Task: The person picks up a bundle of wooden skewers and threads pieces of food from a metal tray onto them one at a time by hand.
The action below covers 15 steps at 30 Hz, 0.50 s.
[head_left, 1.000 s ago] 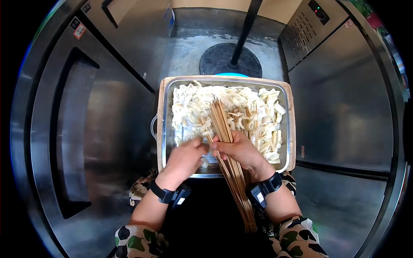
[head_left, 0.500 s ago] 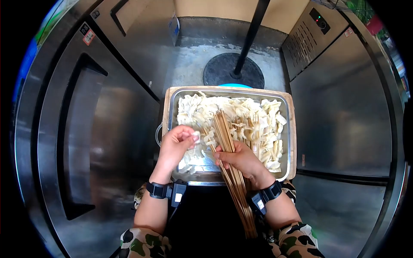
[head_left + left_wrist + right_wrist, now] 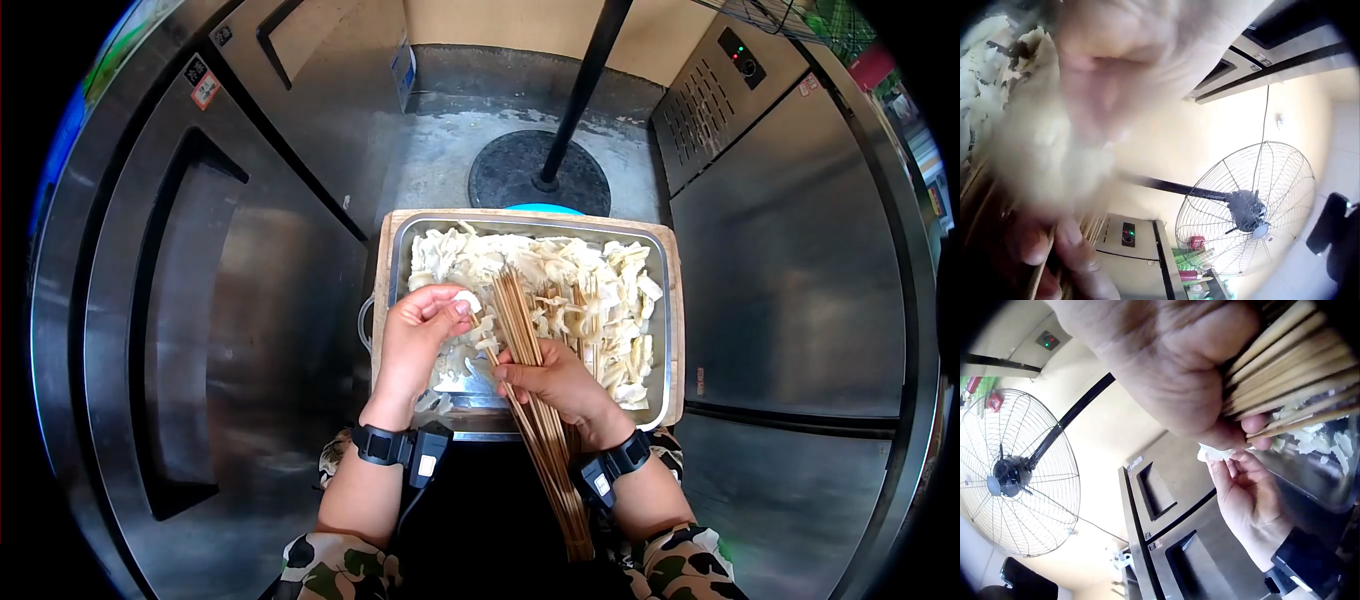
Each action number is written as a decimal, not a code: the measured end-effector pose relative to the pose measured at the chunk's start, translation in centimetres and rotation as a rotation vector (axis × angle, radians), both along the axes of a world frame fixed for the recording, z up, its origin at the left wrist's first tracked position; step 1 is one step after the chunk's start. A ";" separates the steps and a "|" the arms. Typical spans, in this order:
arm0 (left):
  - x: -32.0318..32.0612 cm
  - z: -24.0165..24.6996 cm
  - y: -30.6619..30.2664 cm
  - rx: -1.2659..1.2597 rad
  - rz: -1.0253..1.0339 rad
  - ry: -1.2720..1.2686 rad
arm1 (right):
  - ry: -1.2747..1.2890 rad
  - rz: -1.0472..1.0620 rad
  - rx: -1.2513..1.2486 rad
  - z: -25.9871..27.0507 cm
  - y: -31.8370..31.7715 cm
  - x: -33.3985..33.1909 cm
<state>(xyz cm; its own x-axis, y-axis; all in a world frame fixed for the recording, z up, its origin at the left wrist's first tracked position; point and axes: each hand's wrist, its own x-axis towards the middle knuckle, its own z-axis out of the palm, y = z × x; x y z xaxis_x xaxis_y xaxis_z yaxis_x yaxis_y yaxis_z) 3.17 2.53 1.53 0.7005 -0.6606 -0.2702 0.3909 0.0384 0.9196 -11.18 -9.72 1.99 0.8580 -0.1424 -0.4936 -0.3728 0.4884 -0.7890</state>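
Fingertips of the left hand [image 3: 418,330] pinch one pale slice [image 3: 467,299] against the thumb, left of the middle of the head view. This slice lies just beyond the upper end of a single skewer [image 3: 507,382], which leans from lower right to upper left, so its long axis runs toward the slice. Whether the tip touches the slice, I cannot tell; in the left wrist view this place is blurred. Some folded pieces [image 3: 487,341] sit on the skewer near its upper end.

Of the two hands, the left is nearer to the slice, while the right hand [image 3: 556,382], at the middle of the frame, has its fingers curled around a thick bundle of skewers [image 3: 522,322] and steadies the single skewer at the bundle's left side. The bundle slants down to the lower middle of the frame.

Under both hands is a metal tray [image 3: 661,335] with many pale strips [image 3: 628,268], and it rests on a wooden board [image 3: 679,350]. Farther out, a round black base [image 3: 510,172] stands at upper middle, and steel cabinets [image 3: 800,260] fill both sides.
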 end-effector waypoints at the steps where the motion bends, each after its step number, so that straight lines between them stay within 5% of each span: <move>1: -0.1 0.2 0.0 0.011 -0.001 -0.027 | 0.003 -0.004 -0.002 0.1 0.0 0.0; 15: -1.1 0.3 0.5 0.091 -0.017 -0.151 | 0.036 0.001 -0.057 0.4 0.2 0.1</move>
